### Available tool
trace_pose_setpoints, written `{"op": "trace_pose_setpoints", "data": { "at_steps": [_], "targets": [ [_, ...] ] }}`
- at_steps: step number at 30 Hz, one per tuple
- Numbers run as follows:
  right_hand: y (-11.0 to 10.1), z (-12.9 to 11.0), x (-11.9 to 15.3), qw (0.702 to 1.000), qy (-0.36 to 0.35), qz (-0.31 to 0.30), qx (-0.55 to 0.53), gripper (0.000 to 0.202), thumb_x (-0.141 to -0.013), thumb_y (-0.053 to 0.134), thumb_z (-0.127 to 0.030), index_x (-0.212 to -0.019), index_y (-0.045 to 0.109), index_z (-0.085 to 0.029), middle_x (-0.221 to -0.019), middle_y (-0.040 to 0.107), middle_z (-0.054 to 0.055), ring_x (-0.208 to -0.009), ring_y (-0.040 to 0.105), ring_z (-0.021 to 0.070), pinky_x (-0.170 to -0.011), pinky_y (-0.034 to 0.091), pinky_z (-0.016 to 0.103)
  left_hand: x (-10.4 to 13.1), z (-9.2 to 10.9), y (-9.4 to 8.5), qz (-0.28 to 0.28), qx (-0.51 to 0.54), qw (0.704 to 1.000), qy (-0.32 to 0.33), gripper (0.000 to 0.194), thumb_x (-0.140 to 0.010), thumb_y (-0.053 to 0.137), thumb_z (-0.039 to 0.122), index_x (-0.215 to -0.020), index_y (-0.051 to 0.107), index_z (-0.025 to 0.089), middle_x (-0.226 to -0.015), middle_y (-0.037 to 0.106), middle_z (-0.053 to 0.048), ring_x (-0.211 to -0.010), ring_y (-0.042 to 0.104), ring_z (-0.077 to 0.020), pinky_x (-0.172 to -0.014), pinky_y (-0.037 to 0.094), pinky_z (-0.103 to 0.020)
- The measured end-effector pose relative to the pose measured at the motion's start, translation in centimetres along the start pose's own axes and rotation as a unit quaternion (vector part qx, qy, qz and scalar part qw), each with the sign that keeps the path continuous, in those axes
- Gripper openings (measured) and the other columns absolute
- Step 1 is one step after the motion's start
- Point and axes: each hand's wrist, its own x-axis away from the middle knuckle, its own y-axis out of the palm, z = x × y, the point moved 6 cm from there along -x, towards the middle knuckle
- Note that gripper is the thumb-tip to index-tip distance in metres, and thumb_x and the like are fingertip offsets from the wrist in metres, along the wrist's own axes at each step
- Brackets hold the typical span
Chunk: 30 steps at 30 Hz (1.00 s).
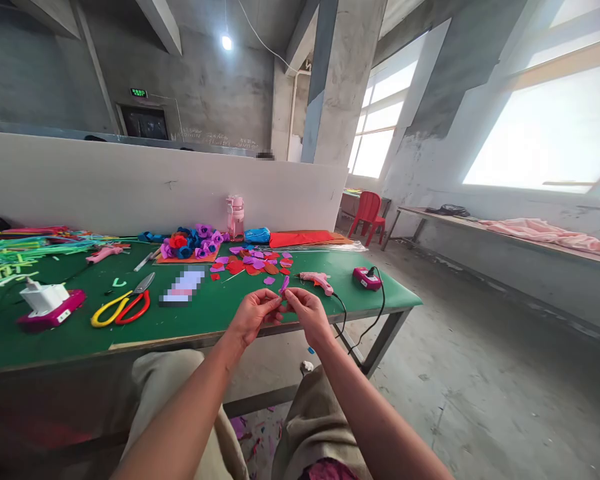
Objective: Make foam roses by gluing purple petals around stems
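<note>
Paper (285, 285), purple and narrow, is pinched by the left hand (251, 316) and right hand (307, 313) at the green table (395, 288); piled flowers (193, 241) look finished, while loose petals (271, 268) seem left to use.

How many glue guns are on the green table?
2: one glue gun just beyond the right hand, the other farther left, beyond the scissors. More may be hidden under the strips.
</note>
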Motion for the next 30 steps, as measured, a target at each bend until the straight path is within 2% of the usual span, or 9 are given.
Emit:
{"op": "trace_pose_setpoints", "data": {
  "at_steps": [5,17,23,30],
  "targets": [
    [-0.2,-0.5,-0.5,0.999,0.001,0.033,0.002,0.034,-0.067,0.066,-0.046,-0.083,0.071,-0.016,-0.072,0.063,0.001,-0.055,0.049,0.0095,-0.058,0.042,0.025,0.2,-0.2,0.4,0.002,0.001,1.000,-0.018,0.034,-0.058,0.077,0.037,-0.072,0.056,0.014,-0.063,0.066,-0.002,-0.049,0.057,-0.0096,-0.050,0.049,-0.023],
    [-0.1,-1.4,0.0,0.997,-0.026,0.065,0.037,0.026,-0.063,0.069,-0.040,-0.074,0.070,-0.017,-0.066,0.064,0.001,-0.054,0.050,0.0124,-0.054,0.040,0.026,0.1,-0.1,0.7,0.026,-0.012,1.000,0.013,0.035,-0.054,0.079,0.039,-0.068,0.059,0.014,-0.065,0.068,-0.003,-0.051,0.060,-0.0117,-0.053,0.051,-0.026],
    [-0.4,-1.1,0.0,0.996,-0.025,0.089,0.003,0.024,-0.060,0.071,-0.039,-0.069,0.067,-0.016,-0.061,0.060,-0.001,-0.053,0.047,0.0103,-0.052,0.038,0.024,0.1,-0.2,0.8,0.034,-0.015,0.999,0.012,0.037,-0.053,0.079,0.041,-0.067,0.059,0.014,-0.064,0.067,-0.003,-0.050,0.059,-0.0114,-0.053,0.050,-0.026],
    [-0.3,-1.1,0.1,0.996,-0.014,0.093,-0.008,0.031,-0.058,0.072,-0.044,-0.067,0.065,-0.016,-0.060,0.059,-0.001,-0.052,0.046,0.0102,-0.051,0.038,0.025,0.1,-0.5,0.8,0.027,-0.021,0.999,0.013,0.035,-0.057,0.077,0.042,-0.069,0.059,0.014,-0.066,0.067,-0.003,-0.052,0.059,-0.0118,-0.055,0.050,-0.027]
  ]
}}
